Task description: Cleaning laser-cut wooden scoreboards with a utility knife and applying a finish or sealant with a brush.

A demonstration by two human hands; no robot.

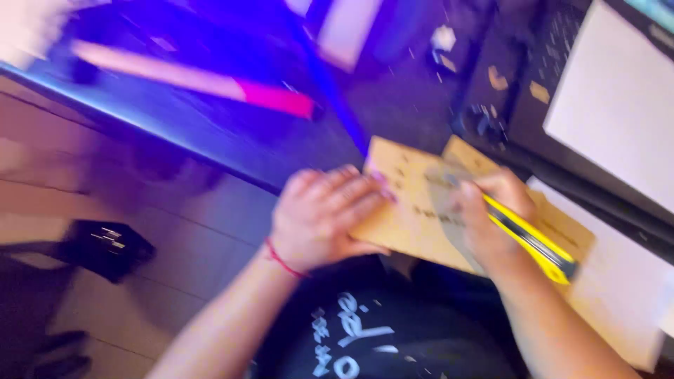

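My left hand (324, 214) lies flat on the near left corner of a brown cardboard sheet (407, 200) and presses it down, with a red string around the wrist. My right hand (491, 214) is closed around a yellow and black utility knife (533, 238), whose tip rests on the cardboard near its middle. A grey strip, perhaps a ruler (449, 210), lies on the sheet beside the knife. The picture is blurred by motion.
The cardboard sits on a dark work table (393, 98) strewn with small cardboard scraps (498, 78). A pink and red bar (203, 81) lies at the back left. A white sheet (618, 98) lies at right. A black object (105, 245) stands on the wooden floor at left.
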